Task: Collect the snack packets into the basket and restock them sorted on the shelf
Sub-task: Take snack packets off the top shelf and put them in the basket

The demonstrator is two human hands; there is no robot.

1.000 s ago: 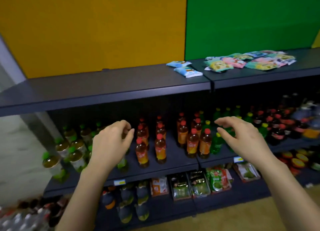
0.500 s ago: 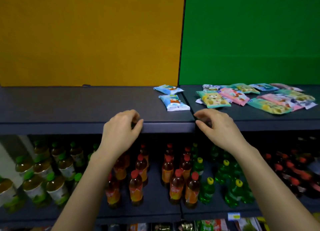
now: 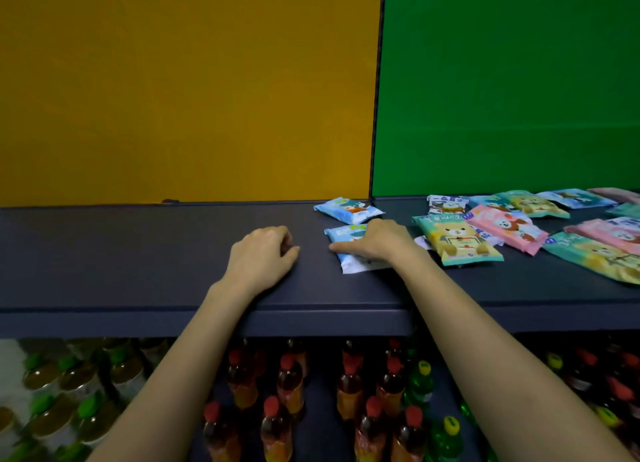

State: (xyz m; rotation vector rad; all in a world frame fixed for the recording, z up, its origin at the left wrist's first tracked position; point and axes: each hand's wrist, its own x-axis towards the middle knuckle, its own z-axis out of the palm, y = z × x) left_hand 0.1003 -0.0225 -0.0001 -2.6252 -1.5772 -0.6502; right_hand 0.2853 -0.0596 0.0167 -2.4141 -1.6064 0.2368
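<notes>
Right hand (image 3: 375, 241) now lies on the near blue packet (image 3: 344, 233); left hand (image 3: 263, 253) moved onto the shelf (image 3: 138, 253).

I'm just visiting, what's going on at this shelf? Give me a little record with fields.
place: dark shelf top, yellow and green wall behind
left hand: rests on the shelf top, fingers loosely curled, holds nothing
right hand: lies on the near blue packet, grip not clear
other packets: far blue packet just behind; green bear packet and pink packet to the right
below: bottles, red, green, yellow caps
basket: not in view
</notes>
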